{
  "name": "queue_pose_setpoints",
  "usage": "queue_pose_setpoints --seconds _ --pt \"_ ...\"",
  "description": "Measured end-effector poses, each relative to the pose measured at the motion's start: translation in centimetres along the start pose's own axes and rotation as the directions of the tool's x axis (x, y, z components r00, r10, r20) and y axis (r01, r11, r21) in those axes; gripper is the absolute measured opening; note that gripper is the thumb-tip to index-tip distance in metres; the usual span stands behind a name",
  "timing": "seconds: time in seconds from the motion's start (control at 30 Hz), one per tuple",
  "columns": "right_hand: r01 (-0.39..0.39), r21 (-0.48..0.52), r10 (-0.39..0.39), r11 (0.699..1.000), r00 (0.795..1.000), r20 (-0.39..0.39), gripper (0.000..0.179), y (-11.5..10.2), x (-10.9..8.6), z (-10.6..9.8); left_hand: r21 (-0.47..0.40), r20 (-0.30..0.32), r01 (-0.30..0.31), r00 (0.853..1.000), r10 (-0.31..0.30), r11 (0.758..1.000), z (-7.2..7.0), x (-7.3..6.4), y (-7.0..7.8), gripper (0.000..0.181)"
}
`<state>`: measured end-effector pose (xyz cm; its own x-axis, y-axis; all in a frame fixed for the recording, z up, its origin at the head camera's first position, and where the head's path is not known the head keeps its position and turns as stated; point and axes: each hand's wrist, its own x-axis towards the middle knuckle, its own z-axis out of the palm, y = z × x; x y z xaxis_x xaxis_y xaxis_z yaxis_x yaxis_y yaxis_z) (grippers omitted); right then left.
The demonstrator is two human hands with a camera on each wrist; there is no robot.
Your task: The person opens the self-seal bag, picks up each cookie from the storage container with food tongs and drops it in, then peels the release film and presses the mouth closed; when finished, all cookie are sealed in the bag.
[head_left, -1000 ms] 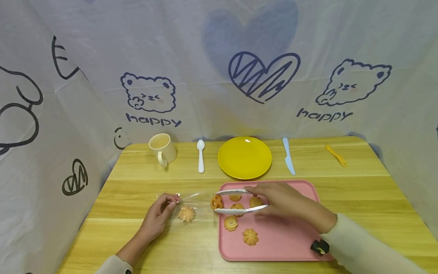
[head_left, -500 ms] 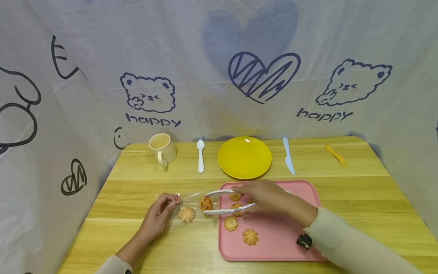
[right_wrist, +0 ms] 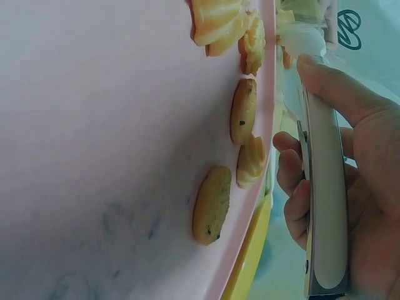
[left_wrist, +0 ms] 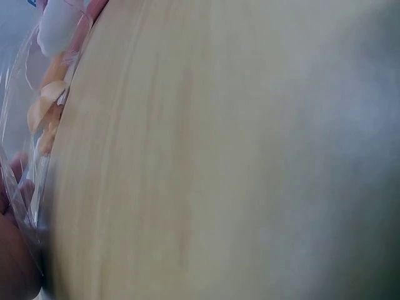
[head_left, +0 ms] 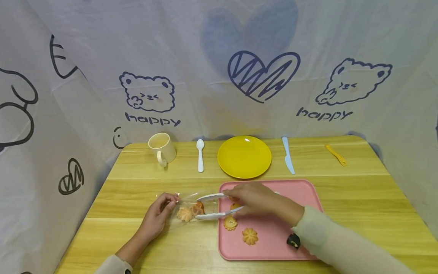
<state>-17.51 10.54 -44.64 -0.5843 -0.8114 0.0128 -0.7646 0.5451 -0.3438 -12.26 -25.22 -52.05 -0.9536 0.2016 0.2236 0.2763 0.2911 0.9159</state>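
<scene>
My left hand [head_left: 159, 213] pinches the far-left edge of a clear plastic bag [head_left: 207, 206] lying on the table. Inside are a flower-shaped cookie [head_left: 184, 214] and a pretzel-shaped cookie [head_left: 198, 209], which touches or overlaps it. My right hand [head_left: 258, 199] grips white-tipped tongs [head_left: 213, 216] over the pink tray's left edge. The tong tips reach into the bag, one on each side of the pretzel cookie; whether they still press it cannot be told. In the right wrist view, thumb and fingers wrap the tongs' pale handle [right_wrist: 328, 206].
Several cookies lie on the pink tray [head_left: 273, 249], among them a flower-shaped one [head_left: 250, 236] and a round one [head_left: 230, 223]. Behind stand a cream mug [head_left: 164, 149], a white spoon [head_left: 200, 156], a yellow plate [head_left: 244, 157], a light blue knife [head_left: 288, 156] and a small yellow utensil [head_left: 336, 155].
The right hand and tongs have moved left, carrying the pretzel-shaped cookie from the tray's edge into the bag beside the flower-shaped one. The left hand has stayed put.
</scene>
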Motion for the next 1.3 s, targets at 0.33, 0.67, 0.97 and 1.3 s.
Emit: queue_pose_setpoints --seconds 0.33,0.67,0.97,1.3 --pt "-0.038 0.003 0.038 0.999 0.999 0.033 0.062 -0.21 0.08 0.31 0.018 -0.006 0.001 1.000 -0.001 1.000 0.13 -0.11 -0.34 0.016" --pt "-0.051 -0.022 0.052 0.998 0.997 0.048 0.046 -0.28 0.39 0.01 0.002 0.008 -0.020 1.000 0.020 1.000 0.05 -0.19 -0.47 0.016" --pt "-0.049 -0.015 0.049 0.999 0.998 0.046 0.051 -0.12 0.39 -0.02 0.002 0.012 -0.013 1.000 0.013 1.000 -0.03 -0.20 -0.23 0.016" --pt "-0.085 0.022 0.084 0.996 0.996 0.044 0.044 -0.20 -0.35 -0.60 0.008 0.014 0.006 1.000 -0.006 1.000 -0.15 -0.16 0.17 0.015"
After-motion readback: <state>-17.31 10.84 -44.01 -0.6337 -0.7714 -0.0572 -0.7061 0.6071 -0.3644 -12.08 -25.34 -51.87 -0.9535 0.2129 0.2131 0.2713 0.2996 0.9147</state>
